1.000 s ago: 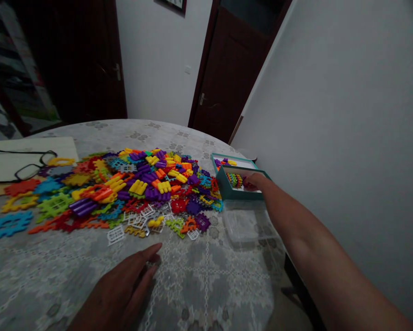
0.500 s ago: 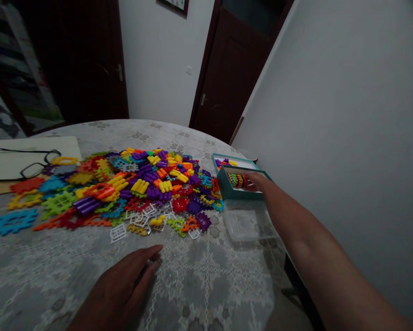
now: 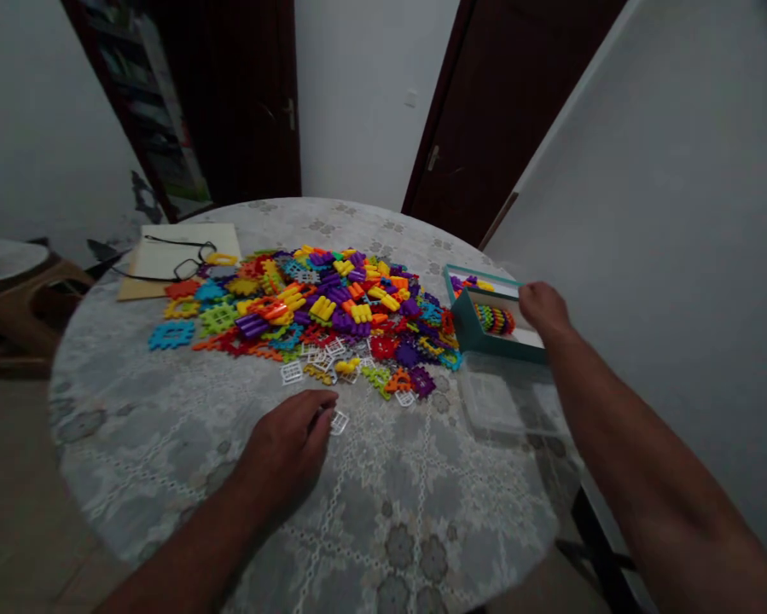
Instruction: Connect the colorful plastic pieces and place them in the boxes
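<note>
My left hand (image 3: 290,443) is above the near part of the table, its thumb and fingers closed on a small white lattice window piece (image 3: 339,422). Just beyond it lies a large pile of colourful plastic building pieces (image 3: 332,298), with other white lattice pieces (image 3: 292,373) at its near edge. My right hand (image 3: 544,309) is over the right side of a teal box (image 3: 508,345), fingers curled in; whatever they hold, if anything, is hidden. A row of multicoloured toothed pieces (image 3: 495,319) lies inside the box.
Behind the box is a teal-edged lid (image 3: 485,275) with purple and yellow pieces in it. A clear plastic container (image 3: 495,401) stands in front. Black-framed glasses (image 3: 188,269) rest on a pale folder (image 3: 143,281) at the left. A wall borders the right.
My right hand has risen out of the teal box and moved to its right side; the toothed row stays inside. The white piece now shows at my left fingertips. The view has turned left and down.
</note>
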Demonstrator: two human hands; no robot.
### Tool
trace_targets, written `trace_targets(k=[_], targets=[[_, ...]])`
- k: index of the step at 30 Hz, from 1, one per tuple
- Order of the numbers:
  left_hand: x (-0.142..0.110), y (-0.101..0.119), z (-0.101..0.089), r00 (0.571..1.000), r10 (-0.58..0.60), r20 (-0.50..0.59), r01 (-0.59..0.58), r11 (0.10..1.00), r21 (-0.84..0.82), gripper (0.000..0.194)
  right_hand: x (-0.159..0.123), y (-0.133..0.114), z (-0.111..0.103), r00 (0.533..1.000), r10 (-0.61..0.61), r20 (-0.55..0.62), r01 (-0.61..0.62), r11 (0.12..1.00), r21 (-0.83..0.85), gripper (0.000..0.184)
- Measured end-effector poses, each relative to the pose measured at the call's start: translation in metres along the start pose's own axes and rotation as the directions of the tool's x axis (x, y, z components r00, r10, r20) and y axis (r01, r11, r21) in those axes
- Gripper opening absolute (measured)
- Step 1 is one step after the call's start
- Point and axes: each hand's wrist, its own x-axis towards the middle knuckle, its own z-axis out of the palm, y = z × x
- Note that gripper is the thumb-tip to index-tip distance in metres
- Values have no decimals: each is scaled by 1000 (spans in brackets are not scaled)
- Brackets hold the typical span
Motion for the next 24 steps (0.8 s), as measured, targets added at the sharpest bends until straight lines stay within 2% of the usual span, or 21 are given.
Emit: trace_targets(k=[2, 3, 5, 6, 8, 9, 10, 13, 17, 21, 24], targets=[[0, 0, -1, 1000, -9, -17, 10, 1000, 19, 31, -20, -15, -10, 998, -35, -60, 42, 993, 115, 46], [0, 0, -1, 1000, -2, -9, 2, 999, 34, 30, -37, -24, -16, 993, -85, -77, 100, 972, 212, 44], [-1, 2, -1, 999, 28, 47, -31, 997, 74, 29, -79, -43, -25, 965, -261, -33, 253, 886, 388, 36], [-1, 4, -2, 995, 47, 85, -55, 994, 95, 30, -101, -53, -27, 929, -371, 17, 325, 834, 447, 31], [-1, 6, -3, 984, 78, 159, -99, 987, 128, 33, -143, -72, -25, 826, -549, 128, 414, 745, 524, 26], [0, 7, -3, 979, 88, 186, -115, 983, 141, 33, -160, -81, -20, 793, -585, 170, 429, 734, 527, 26], [1, 7, -3, 974, 97, 206, -130, 980, 153, 31, -174, -88, -14, 779, -595, 198, 440, 743, 504, 26], [7, 6, -2, 966, 105, 235, -152, 970, 191, 21, -196, -102, 10, 797, -547, 256, 432, 812, 393, 23], [17, 10, 3, 955, 108, 276, -180, 952, 249, 19, -204, -109, 33, 836, -465, 291, 373, 871, 320, 23], [33, 28, 12, 945, 123, 303, -219, 927, 305, 26, -207, -110, 43, 845, -448, 290, 359, 880, 312, 25], [47, 45, 21, 935, 102, 339, -217, 921, 322, 27, -209, -110, 47, 845, -468, 257, 352, 850, 392, 27]])
